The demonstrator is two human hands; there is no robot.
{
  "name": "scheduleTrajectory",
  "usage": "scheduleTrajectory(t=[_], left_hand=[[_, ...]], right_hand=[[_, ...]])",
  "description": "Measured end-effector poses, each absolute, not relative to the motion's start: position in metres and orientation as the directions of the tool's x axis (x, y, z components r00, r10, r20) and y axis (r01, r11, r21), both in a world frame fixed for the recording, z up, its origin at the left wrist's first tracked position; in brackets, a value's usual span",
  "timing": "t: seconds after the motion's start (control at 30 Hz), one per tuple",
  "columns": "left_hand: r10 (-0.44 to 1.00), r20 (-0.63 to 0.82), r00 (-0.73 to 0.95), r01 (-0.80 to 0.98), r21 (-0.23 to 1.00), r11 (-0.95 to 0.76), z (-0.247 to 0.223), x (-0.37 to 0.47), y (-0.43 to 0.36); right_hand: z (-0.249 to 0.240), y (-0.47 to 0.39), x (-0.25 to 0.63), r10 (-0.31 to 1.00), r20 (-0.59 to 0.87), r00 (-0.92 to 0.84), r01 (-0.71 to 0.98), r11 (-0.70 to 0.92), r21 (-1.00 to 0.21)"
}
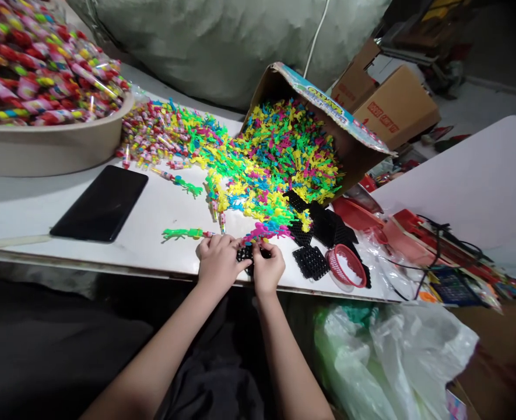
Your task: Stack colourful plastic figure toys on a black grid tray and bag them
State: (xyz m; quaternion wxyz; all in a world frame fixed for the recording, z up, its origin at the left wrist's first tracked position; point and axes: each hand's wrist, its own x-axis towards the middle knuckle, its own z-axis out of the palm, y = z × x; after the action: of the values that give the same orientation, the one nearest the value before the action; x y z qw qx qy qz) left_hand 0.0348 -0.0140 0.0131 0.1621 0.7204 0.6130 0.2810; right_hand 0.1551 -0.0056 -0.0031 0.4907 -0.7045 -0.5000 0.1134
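My left hand (pixel 217 256) lies at the table's front edge, its fingers curled over the left side of a small black perforated tray (pixel 244 254) and its thumb on it. At the tray's right side my right hand (pixel 270 267) is closed in a pinch; what is between its fingertips is too small to make out. Pink plastic figures (pixel 269 231) lie just beyond my fingertips. Left of my left hand is a green figure (pixel 181 233) with a candy tube at its end. Another green figure (pixel 190 186) with a tube lies farther back.
A tipped cardboard box (pixel 292 140) spills colourful figures across the table (pixel 170 204). At left stand a large tub (pixel 52 146) of candy tubes and a dark tablet (pixel 100 204). Black trays (pixel 311 262) and a red basket (pixel 345 265) are right; plastic bags (pixel 389 356) hang below.
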Motion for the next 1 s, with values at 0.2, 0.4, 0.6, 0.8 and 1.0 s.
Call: scheduleTrajectory(t=[0.2, 0.4, 0.6, 0.8, 1.0], left_hand=[[0.975, 0.210, 0.067, 0.824, 0.539, -0.173, 0.0121, 0.0357, -0.0157], [0.978, 0.200, 0.064, 0.820, 0.548, -0.166, 0.0106, 0.0339, -0.0154], [0.971, 0.224, 0.086, 0.793, 0.575, -0.203, 0.0046, 0.0304, -0.0141], [0.986, 0.145, 0.085, 0.796, 0.586, -0.155, 0.0077, 0.0283, -0.0152], [0.991, 0.119, 0.064, 0.812, 0.571, -0.121, 0.0139, 0.0294, -0.0197]], right_hand=[[-0.0035, -0.0058, 0.1559, 0.823, 0.367, 0.434, 0.627, 0.017, -0.779], [-0.0010, -0.0069, 0.1561, 0.790, 0.445, 0.421, 0.661, 0.070, -0.747], [-0.0038, -0.0076, 0.1581, 0.753, 0.522, 0.401, 0.689, 0.128, -0.713], [-0.0102, -0.0048, 0.1582, 0.710, 0.618, 0.337, 0.740, 0.206, -0.640], [-0.0085, -0.0055, 0.1573, 0.696, 0.640, 0.326, 0.727, 0.248, -0.640]])
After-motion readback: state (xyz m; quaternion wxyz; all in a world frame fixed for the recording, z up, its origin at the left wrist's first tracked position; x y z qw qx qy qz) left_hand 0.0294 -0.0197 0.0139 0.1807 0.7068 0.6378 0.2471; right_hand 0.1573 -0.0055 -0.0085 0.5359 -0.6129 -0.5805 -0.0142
